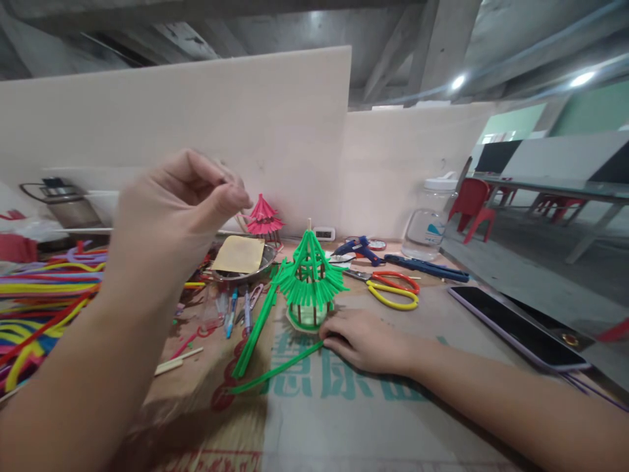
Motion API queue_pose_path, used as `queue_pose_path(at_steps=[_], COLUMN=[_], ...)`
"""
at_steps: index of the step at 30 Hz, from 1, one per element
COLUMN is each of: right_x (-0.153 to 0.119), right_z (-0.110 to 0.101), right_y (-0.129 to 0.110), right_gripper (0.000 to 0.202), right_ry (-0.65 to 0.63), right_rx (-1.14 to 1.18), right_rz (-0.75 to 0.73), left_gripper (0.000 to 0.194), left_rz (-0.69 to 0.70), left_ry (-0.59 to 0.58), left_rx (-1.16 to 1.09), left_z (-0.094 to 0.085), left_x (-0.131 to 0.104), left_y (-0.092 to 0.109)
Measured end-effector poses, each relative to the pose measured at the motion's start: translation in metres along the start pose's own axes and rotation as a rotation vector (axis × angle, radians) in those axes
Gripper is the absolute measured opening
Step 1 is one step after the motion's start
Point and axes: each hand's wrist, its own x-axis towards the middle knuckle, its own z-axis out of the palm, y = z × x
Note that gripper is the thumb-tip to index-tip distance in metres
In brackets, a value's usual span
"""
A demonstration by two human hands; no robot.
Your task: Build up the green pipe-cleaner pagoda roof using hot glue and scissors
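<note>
L hand (pixel 181 203), pinched, contents unclear, is held high, left of upright grn pagoda (pixel 312 282); strip (pixel 280 371) is gripped by nearer R hand (pixel 368 337) beside pagoda's base.

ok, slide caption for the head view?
Left hand raised, right hand beside a green model pavilion; a pink model stands behind.

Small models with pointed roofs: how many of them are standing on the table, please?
2. The green model stands in the middle, beside the right hand; the pink model stands farther back, near the wall. The left forearm may hide others.
</note>
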Motion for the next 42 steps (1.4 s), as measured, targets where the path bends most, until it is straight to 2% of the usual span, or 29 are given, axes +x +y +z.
queue_pose_path(at_steps=[4,7,9,12,14,15,17,19,22,24,27,30,32,36,38,42], right_x=[0.000,0.000,0.000,0.000,0.000,0.000,0.000,0.000,0.000,0.000,0.000,-0.001,-0.001,-0.001,-0.001,-0.001], right_z=[-0.001,-0.001,-0.001,-0.001,-0.002,-0.002,-0.003,-0.003,-0.003,-0.003,-0.002,-0.001,-0.001,-0.002,-0.002,-0.003], right_y=[-0.001,-0.002,-0.003,-0.002,-0.002,-0.002,-0.003,-0.003,-0.003,-0.003,-0.002,-0.002,-0.001,-0.001,-0.002,-0.003], right_gripper=[0.018,0.018,0.019,0.019,0.019,0.019,0.019,0.019,0.018,0.018,0.018,0.018,0.018,0.018,0.018,0.018], right_ry=[-0.001,0.002,0.005,0.003,-0.004,-0.007,-0.012,-0.014,-0.007,0.000,0.005,0.018,0.023,0.010,0.006,0.004], right_rx=[0.000,0.002,0.003,0.002,0.004,0.004,0.002,0.000,0.000,0.004,0.017,0.020,0.017,0.018,0.016,0.011], right_rz=[0.004,0.002,0.000,0.004,0.005,0.003,0.001,0.000,-0.004,-0.011,-0.016,-0.020,-0.020,-0.014,-0.015,-0.012], left_gripper=[0.014,0.011,0.015,0.019,0.023,0.024,0.026,0.032,0.040,0.044,0.041,0.019,0.013,0.009,0.011,0.011], left_rz=[-0.032,-0.161,-0.246,-0.353,-0.330,-0.272,-0.121,-0.034,-0.007,-0.008,-0.017,0.001,-0.007,-0.037,-0.003,0.105], left_ry=[0.020,-0.069,-0.204,-0.508,-0.698,-0.737,-0.689,-0.539,-0.344,-0.296,-0.367,-0.435,-0.452,-0.445,-0.445,-0.524], left_rx=[-0.011,-0.123,-0.205,-0.191,0.006,0.165,0.521,0.785,0.880,0.806,0.648,0.556,0.541,0.574,0.586,0.597], left_z=[0.002,0.005,0.004,0.000,-0.004,-0.005,-0.009,-0.014,-0.025,-0.029,-0.024,-0.008,0.001,0.011,0.014,0.023], left_x=[-0.004,-0.008,-0.010,-0.009,-0.007,-0.005,0.000,0.006,0.013,0.014,0.009,-0.001,-0.008,-0.016,-0.018,-0.024], left_y=[0.014,0.023,0.025,0.021,0.014,0.009,-0.001,-0.009,-0.018,-0.022,-0.026,-0.025,-0.023,-0.020,-0.020,-0.025])
